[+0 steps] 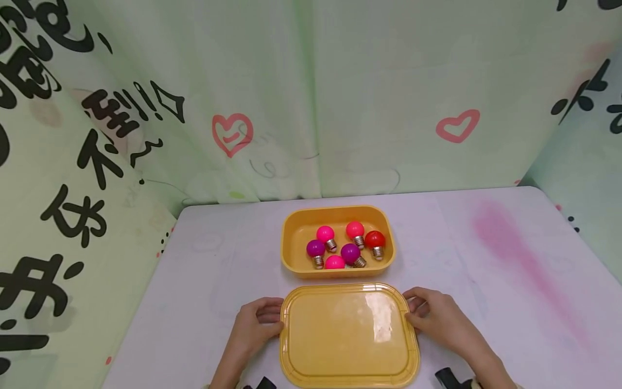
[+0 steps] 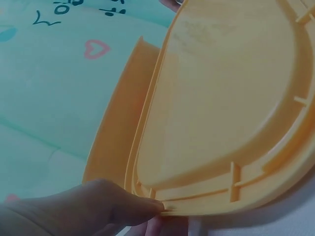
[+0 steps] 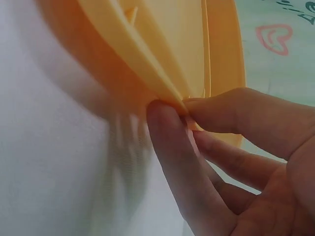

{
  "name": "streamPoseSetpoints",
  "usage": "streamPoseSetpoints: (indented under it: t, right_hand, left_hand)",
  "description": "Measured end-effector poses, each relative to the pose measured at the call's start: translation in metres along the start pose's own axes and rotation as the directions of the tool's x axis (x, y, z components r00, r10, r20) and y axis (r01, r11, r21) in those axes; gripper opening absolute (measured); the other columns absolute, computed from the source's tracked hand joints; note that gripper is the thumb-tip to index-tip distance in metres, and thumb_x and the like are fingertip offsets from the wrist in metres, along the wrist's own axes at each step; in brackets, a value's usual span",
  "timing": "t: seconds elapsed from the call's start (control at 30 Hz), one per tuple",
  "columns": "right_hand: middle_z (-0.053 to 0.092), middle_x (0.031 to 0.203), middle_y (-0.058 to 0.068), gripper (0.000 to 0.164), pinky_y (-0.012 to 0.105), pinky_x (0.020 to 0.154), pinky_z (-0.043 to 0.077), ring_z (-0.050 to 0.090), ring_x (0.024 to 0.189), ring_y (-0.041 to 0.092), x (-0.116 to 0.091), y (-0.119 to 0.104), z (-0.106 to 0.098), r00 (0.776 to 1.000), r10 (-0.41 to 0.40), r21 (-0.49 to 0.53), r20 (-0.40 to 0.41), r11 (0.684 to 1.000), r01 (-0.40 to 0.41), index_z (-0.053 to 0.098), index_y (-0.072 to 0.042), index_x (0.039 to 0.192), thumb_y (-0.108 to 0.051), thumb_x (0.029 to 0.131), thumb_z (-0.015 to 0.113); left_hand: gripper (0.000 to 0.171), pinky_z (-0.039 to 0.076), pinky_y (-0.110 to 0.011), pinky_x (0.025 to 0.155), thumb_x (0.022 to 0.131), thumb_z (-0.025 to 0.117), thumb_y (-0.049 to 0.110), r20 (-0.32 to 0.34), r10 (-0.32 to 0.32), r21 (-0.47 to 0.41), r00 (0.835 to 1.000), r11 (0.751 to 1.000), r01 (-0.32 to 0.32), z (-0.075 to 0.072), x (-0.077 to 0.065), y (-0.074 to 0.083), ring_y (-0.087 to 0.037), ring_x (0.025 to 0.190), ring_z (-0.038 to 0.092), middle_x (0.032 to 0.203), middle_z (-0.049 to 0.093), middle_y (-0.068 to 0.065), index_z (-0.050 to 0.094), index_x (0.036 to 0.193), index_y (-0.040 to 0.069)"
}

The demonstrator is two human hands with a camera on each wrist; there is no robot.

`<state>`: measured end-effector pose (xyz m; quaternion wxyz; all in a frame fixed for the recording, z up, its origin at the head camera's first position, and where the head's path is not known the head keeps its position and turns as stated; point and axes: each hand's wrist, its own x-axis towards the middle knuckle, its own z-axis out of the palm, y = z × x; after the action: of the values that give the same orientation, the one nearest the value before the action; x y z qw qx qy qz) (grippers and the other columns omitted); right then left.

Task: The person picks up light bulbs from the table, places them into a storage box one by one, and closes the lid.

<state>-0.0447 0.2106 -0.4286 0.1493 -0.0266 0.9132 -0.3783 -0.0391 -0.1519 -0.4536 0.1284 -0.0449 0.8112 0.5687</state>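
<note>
A yellow plastic lid (image 1: 347,335) is held up between both hands, its near side toward the person. My left hand (image 1: 255,327) pinches its left edge; in the left wrist view the thumb (image 2: 123,204) lies on the rim and the ribbed underside shows. At the opposite edge, my right hand (image 1: 437,319) grips the rim between thumb and fingers, with other fingers curled behind. Just beyond the lid stands a yellow tray (image 1: 291,237) holding several small toy light bulbs: pink (image 1: 325,233), purple (image 1: 316,248) and red (image 1: 374,239), with silvery screw bases.
The tray and hands are over a white-covered table (image 1: 218,254) with a pink smear (image 1: 515,248) on its right. A pale green curtain (image 1: 379,97) with red hearts and black writing hangs behind and along the sides. Dark wrist devices (image 1: 449,378) show at the bottom edge.
</note>
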Motion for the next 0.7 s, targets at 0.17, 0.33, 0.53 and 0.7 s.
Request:
streamPoseSetpoints:
  t: [0.17,0.33,0.53,0.7]
  right_hand:
    - [0.064,0.084,0.001,0.031,0.023,0.060,0.052,0.060,0.073,0.012,-0.001,-0.002,-0.003,1.000,0.023,-0.009,0.015,1.000,-0.023,0.066,0.003,0.114,-0.006,0.084,0.071]
    - [0.067,0.085,0.001,0.030,0.025,0.064,0.054,0.063,0.075,0.011,-0.001,-0.005,-0.005,0.999,0.025,-0.018,0.022,1.000,-0.025,0.066,0.004,0.115,-0.008,0.089,0.070]
    - [0.069,0.086,0.002,0.029,0.024,0.060,0.054,0.064,0.067,0.012,-0.004,-0.011,-0.011,1.000,0.003,0.041,0.026,0.999,-0.004,0.063,0.005,0.118,-0.009,0.093,0.067]
    - [0.070,0.089,0.004,0.028,0.025,0.059,0.056,0.065,0.066,0.013,-0.004,-0.016,-0.016,0.999,-0.045,0.085,-0.004,0.995,0.045,0.062,0.004,0.120,-0.009,0.095,0.064]
  left_hand:
    - [0.044,0.058,-0.025,0.071,0.074,0.072,-0.004,-0.010,-0.031,0.015,0.999,0.999,0.031,-0.002,-0.001,0.006,-0.018,0.085,0.069,0.101,0.072,-0.011,0.066,0.118,-0.004]
    - [0.042,0.058,-0.027,0.070,0.074,0.071,-0.003,-0.044,-0.062,0.039,0.997,0.997,0.064,-0.003,-0.001,0.010,-0.017,0.083,0.068,0.098,0.072,-0.009,0.067,0.116,-0.002]
    - [0.040,0.060,-0.030,0.067,0.076,0.069,-0.001,-0.088,-0.070,-0.002,0.994,0.998,0.070,-0.006,-0.002,0.018,-0.018,0.083,0.069,0.097,0.072,-0.010,0.068,0.116,0.000]
    - [0.037,0.061,-0.032,0.064,0.079,0.068,0.001,-0.131,-0.070,-0.040,0.989,0.997,0.065,-0.009,-0.001,0.026,-0.020,0.079,0.070,0.096,0.072,-0.012,0.070,0.116,0.002]
